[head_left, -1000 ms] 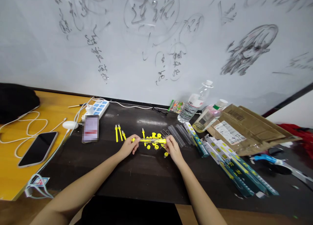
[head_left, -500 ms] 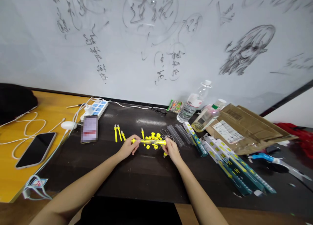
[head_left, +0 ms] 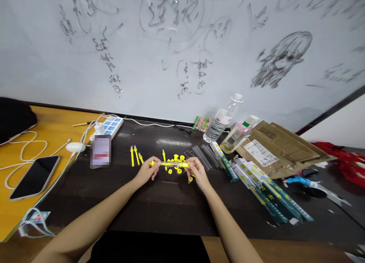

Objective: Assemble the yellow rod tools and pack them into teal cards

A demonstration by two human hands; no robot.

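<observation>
Support the clear tube (head_left: 172, 164) at both ends, as held here: raised off the tabletop (head_left: 159, 211), roughly parallel to its near edge and between that edge and the far one. Hold it level, with both ends on one line, so that the thin-walled body, as it appears, carries no bending load. Apply light, even fingertip pressure along the axis; do not twist sharply. Maintain clearance from the loose yellow parts (head_left: 176, 157) lying just beyond, toward the far edge, as contact could scatter them.

Hand pose: the left hand (head_left: 145, 172) pinches the tube's left end between thumb and fingers, remaining fingers curled under. The right hand (head_left: 199, 173) pinches the right end in the same manner. Both forearms reach in over the near edge and converge, with the hands well apart. Finger contact on the far sides cannot be confirmed.
</observation>
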